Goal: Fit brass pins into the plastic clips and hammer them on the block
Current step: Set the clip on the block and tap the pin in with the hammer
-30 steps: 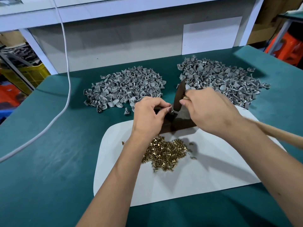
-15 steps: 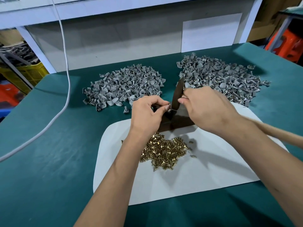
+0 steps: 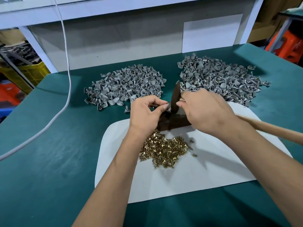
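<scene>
Closest to me is the white mat (image 3: 188, 182). It is smooth and flat, so small bits do not roll away. On it lies a heap of pins (image 3: 164, 152). They are short, shiny and gold, like tiny nails with flat heads. I think the heap sits right below my hands so I can grab 1 fast.

Next come my 2 hands. My left hand (image 3: 144, 115) pinches a small gray clip (image 3: 168, 109) between thumb and finger and holds it over the block (image 3: 173, 122). The block is dark, brown and hard, a good place to hit things. My right hand (image 3: 206, 112) is curled around the hammer (image 3: 176, 95), up near its dark head, so I can tap softly and aim well. The light wooden handle (image 3: 270, 130) pokes out past my wrist to the right. I cannot see if a pin is in the clip yet.

Farther away, on the green table (image 3: 49, 145), are 2 big heaps of clips. The left heap (image 3: 126, 86) is plain gray, bumpy plastic. The right heap (image 3: 219, 79) shows bits of gold, so I guess those are done.
</scene>
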The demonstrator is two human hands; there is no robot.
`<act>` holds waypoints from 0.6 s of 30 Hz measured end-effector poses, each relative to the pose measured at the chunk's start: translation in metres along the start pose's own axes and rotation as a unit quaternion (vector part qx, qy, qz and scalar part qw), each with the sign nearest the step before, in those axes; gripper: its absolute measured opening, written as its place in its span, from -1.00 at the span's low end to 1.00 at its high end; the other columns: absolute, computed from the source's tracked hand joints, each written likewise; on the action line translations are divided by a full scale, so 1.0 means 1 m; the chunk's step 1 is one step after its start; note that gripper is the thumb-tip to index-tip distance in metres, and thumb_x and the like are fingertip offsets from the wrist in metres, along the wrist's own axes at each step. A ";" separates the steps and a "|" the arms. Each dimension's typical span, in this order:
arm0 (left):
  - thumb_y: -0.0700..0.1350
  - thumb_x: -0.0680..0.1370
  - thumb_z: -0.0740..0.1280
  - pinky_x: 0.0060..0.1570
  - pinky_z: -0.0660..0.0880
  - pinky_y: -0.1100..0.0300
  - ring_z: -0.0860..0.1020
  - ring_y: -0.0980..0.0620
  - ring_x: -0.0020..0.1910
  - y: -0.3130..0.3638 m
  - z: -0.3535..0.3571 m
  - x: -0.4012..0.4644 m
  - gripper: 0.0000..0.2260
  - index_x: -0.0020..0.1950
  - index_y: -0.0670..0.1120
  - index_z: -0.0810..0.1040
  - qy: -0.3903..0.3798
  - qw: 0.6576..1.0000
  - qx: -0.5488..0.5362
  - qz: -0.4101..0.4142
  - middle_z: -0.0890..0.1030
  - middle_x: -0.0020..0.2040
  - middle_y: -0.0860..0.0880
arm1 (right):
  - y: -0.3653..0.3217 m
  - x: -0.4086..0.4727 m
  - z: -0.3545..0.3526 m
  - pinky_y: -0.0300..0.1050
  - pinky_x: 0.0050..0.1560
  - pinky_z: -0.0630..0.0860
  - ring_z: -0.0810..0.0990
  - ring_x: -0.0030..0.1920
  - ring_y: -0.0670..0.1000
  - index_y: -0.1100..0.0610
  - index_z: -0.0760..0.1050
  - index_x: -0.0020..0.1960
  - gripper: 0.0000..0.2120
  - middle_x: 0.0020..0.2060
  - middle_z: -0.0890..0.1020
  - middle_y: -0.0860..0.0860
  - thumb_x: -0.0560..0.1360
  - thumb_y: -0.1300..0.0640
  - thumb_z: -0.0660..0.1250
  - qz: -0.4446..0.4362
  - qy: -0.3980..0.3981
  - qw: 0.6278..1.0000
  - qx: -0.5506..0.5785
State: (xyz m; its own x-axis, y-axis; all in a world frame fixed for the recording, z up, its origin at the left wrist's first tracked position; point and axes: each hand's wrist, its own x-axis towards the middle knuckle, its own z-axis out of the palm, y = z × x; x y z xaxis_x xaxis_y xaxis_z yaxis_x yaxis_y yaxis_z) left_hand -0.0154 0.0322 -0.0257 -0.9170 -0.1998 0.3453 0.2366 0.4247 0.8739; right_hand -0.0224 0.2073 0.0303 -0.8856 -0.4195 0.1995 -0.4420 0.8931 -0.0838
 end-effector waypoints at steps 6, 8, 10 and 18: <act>-0.30 0.47 0.53 0.01 0.64 0.11 0.69 -0.01 -0.12 -0.003 0.000 0.002 -0.85 -0.17 -0.05 0.71 -0.001 1.000 -0.005 -0.003 0.72 -0.20 0.00 | -0.004 0.000 -0.003 0.00 -0.25 0.36 0.39 -0.30 0.18 0.00 0.33 -0.05 -0.80 -0.37 0.35 -0.03 0.70 -0.07 0.12 0.007 0.030 0.999 0.035; -0.29 0.47 0.54 0.02 0.64 0.06 0.69 -0.03 -0.12 -0.003 -0.001 0.002 -0.89 -0.16 -0.09 0.72 -0.001 1.000 -0.008 -0.001 0.73 -0.19 -0.02 | -0.001 0.002 -0.005 -0.01 -0.23 0.34 0.37 -0.30 0.17 0.01 0.38 -0.02 -0.79 -0.38 0.32 -0.05 0.70 -0.07 0.11 0.008 0.007 1.000 0.015; -0.29 0.47 0.54 0.03 0.65 0.05 0.69 -0.02 -0.12 -0.004 -0.001 0.001 -0.90 -0.16 -0.09 0.72 -0.003 1.000 -0.008 0.001 0.73 -0.19 -0.02 | 0.002 0.002 -0.006 -0.01 -0.24 0.33 0.36 -0.31 0.16 0.01 0.38 -0.02 -0.80 -0.37 0.34 -0.04 0.69 -0.06 0.12 0.013 0.035 0.999 0.017; -0.29 0.50 0.51 0.02 0.60 0.20 0.67 0.06 -0.11 -0.004 0.000 0.001 -0.86 -0.06 -0.05 0.72 -0.011 1.000 -0.006 0.013 0.71 -0.17 0.04 | 0.005 0.003 -0.009 -0.01 -0.22 0.41 0.44 -0.26 0.18 0.02 0.46 0.02 -0.78 -0.32 0.43 -0.02 0.69 -0.08 0.13 0.027 0.048 0.997 0.047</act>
State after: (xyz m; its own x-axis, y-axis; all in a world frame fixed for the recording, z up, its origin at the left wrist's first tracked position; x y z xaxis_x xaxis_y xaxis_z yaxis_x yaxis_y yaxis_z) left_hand -0.0179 0.0303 -0.0290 -0.9174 -0.1685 0.3605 0.2644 0.4188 0.8687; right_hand -0.0257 0.2124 0.0393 -0.8922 -0.3501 0.2852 -0.4101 0.8927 -0.1870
